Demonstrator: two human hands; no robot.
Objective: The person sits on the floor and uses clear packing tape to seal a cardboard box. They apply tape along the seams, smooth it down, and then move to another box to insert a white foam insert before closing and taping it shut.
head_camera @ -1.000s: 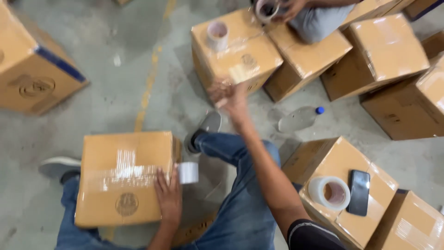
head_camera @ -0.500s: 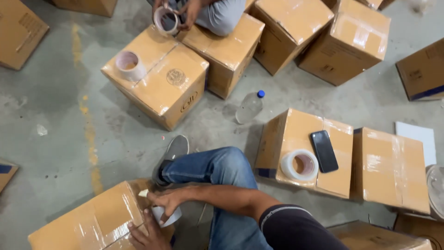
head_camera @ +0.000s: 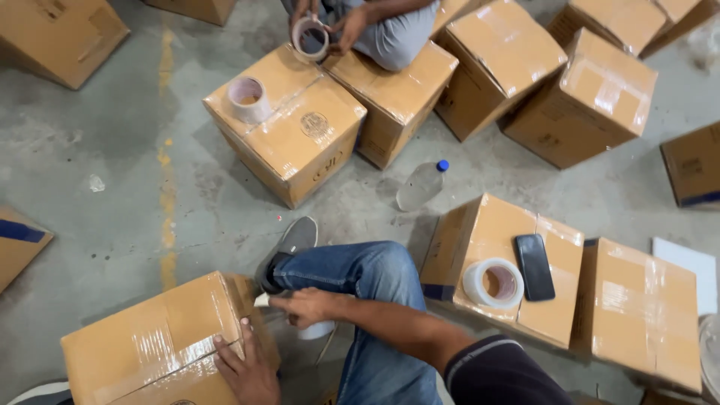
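A cardboard box [head_camera: 150, 345] with clear tape across its top sits at the lower left, by my bent leg in blue jeans. My left hand [head_camera: 244, 367] lies flat on the box's near right corner, fingers spread over the edge. My right hand [head_camera: 304, 306] is closed at that corner, over a whitish tape roll [head_camera: 319, 331] that is partly hidden beneath it. A short strip of tape runs from this hand to the box.
Another person sits at the top, their hands on a tape roll [head_camera: 310, 37] over a box [head_camera: 289, 127] carrying a second roll [head_camera: 247, 99]. A plastic bottle [head_camera: 421, 185] lies on the concrete floor. The box at right [head_camera: 480, 232] bears a tape roll [head_camera: 493, 283] and phone [head_camera: 534, 266]. More boxes surround.
My right arm has drawn back from its reach toward the far boxes and come down onto the tape roll at my box's corner. My left hand stayed on the box.
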